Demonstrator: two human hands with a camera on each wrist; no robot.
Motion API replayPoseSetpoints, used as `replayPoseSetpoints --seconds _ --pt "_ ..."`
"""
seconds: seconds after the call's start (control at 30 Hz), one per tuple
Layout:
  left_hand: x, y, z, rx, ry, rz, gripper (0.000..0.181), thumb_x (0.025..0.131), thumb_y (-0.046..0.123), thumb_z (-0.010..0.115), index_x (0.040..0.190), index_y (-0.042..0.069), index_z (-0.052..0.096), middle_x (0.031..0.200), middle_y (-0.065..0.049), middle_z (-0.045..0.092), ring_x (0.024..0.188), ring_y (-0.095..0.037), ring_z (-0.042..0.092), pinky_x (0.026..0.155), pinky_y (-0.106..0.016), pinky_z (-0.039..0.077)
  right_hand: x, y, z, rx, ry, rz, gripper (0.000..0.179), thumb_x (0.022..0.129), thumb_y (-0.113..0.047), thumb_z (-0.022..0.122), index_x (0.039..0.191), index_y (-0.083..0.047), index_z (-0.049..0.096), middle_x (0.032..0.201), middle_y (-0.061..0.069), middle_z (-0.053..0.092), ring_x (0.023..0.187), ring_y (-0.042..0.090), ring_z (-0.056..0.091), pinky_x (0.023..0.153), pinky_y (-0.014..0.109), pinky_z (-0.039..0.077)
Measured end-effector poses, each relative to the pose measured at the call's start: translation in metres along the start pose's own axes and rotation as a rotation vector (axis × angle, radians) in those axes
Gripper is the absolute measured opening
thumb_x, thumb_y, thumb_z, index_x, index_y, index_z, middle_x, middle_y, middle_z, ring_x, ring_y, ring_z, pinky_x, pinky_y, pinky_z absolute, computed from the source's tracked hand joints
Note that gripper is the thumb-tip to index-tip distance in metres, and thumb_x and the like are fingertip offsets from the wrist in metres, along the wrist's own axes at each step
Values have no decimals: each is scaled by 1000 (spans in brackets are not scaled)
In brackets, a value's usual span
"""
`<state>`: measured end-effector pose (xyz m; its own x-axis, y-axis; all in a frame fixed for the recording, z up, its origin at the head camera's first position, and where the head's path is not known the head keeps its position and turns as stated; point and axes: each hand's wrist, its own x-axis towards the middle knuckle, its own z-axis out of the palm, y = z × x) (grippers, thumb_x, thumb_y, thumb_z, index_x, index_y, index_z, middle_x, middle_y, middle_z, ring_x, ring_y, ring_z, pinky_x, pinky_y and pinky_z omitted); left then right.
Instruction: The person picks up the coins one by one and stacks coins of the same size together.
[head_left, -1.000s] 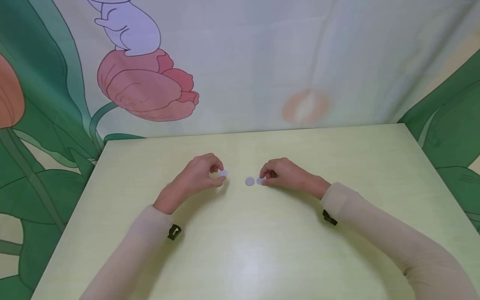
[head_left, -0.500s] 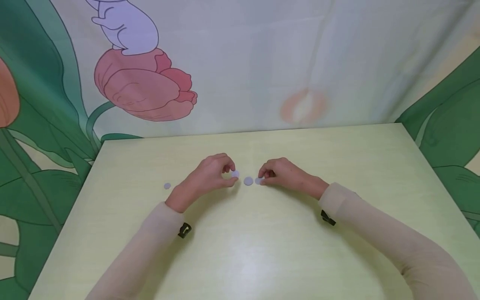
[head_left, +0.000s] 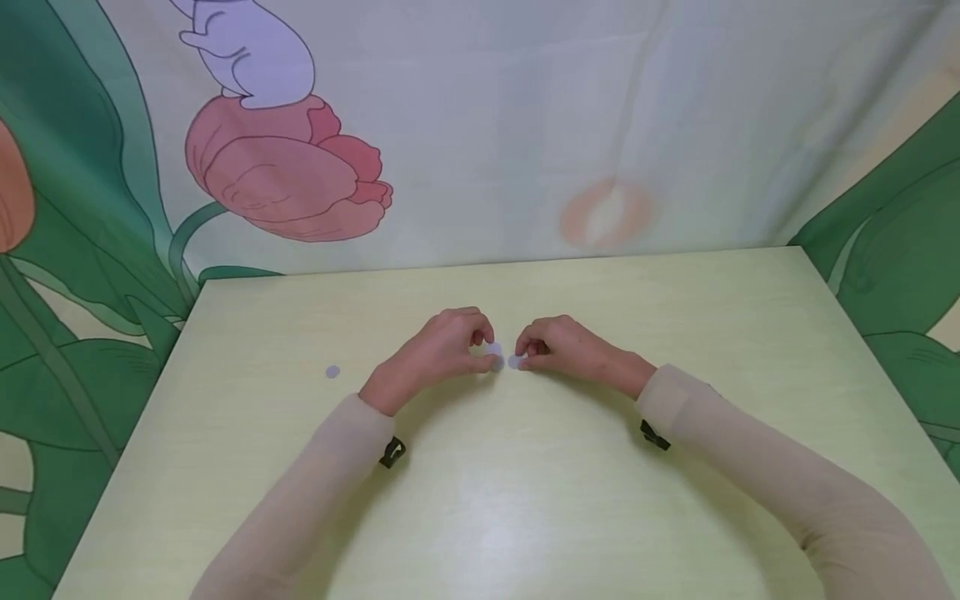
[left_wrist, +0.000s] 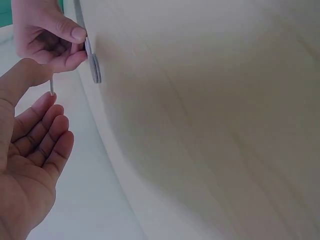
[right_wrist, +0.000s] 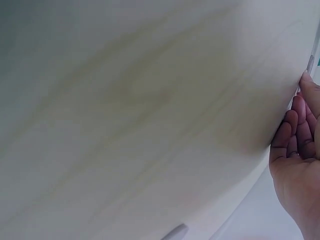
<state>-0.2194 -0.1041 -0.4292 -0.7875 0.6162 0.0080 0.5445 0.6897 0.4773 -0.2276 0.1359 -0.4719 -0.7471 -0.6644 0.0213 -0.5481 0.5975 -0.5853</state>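
My left hand (head_left: pixel 448 343) pinches a thin, pale round disc (left_wrist: pixel 51 85) on edge between thumb and fingertip. In the head view it overlaps a small grey disc stack (left_wrist: pixel 96 69) on the table, which looks two layers thick from the left wrist. Just right of that stack, my right hand (head_left: pixel 564 348) holds another disc (head_left: pixel 514 362) by its edge between thumb and forefinger, low at the tabletop. The left wrist view shows this right-hand disc (left_wrist: pixel 88 46) close beside the stack.
A lone grey disc (head_left: pixel 333 372) lies on the pale wooden table (head_left: pixel 495 483), left of my left wrist. One more disc (right_wrist: pixel 176 232) shows at the bottom of the right wrist view. Behind the table's far edge hangs a printed curtain (head_left: pixel 480 150).
My left hand has moved right with its disc, from left of the stack to over it, uncovering the lone disc on the left. The right hand has stayed in place.
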Motion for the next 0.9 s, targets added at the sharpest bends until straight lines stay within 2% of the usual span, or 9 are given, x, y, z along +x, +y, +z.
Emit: replayPoseSetpoints --seconds 0.27,0.53,0.9 --pt "12 2 7 -27 -56 19 20 88 18 76 100 3 71 90 -6 64 82 -19 56 76 -28 49 -1 -5 -3 8 1 15 11 93 -17 77 100 -9 74 83 -3 62 76 12 54 72 27 48" --pt "23 2 15 -22 -117 14 19 89 18 77 100 3 73 90 -4 65 82 -18 57 76 -28 49 1 0 0 0 7 -1 13 92 -19 77 100 -10 74 83 -4 62 76 11 54 72 26 47" --pt "36 3 19 -5 -190 21 17 90 18 77 100 4 74 84 -3 63 75 -15 55 68 -24 46 -2 -4 0 -95 40 0 15 93 -20 76 98 -7 73 80 -3 60 74 11 53 72 26 47"
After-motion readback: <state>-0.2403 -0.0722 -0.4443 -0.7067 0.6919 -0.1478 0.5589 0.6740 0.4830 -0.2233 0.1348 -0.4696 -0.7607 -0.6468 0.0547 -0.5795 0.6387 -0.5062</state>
